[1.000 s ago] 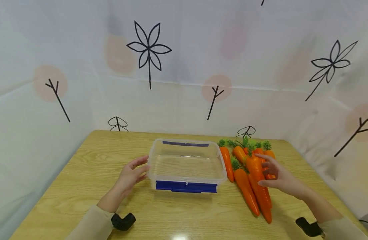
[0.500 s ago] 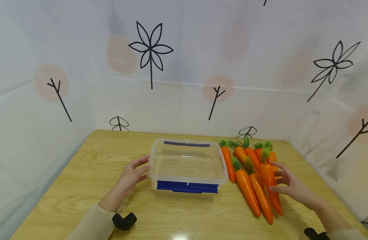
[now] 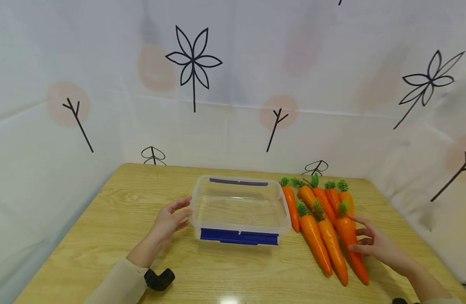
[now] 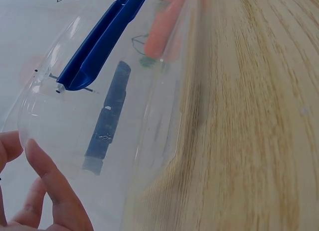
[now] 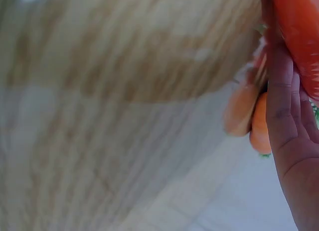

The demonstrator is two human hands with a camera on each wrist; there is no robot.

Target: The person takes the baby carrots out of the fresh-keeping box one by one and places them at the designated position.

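A clear plastic food container [image 3: 238, 238] with blue clip flaps stands lidless on the table. My left hand [image 3: 167, 223] rests its fingertips against the container's left side; the left wrist view shows fingers [image 4: 50, 176] at its rim. To the container's right, my right hand [image 3: 379, 247] holds a large orange carrot [image 3: 348, 236] with a green leafy top, thumb and fingers at its right side. Two more carrots, a front carrot [image 3: 315, 245] and a bumpy carrot [image 3: 333, 249], lie beside it. Part of the held carrot [image 5: 304, 32] shows in the right wrist view.
Several other carrots [image 3: 291, 207] lie behind and left of the held one, close to the container's right wall. The wooden table [image 3: 115, 202] ends at a white patterned cloth [image 3: 233, 135]. A glare spot [image 3: 228, 300] shines near the front.
My right hand has moved right and toward me with the carrot, from on top of the others to their right side. My left hand stays at the container.
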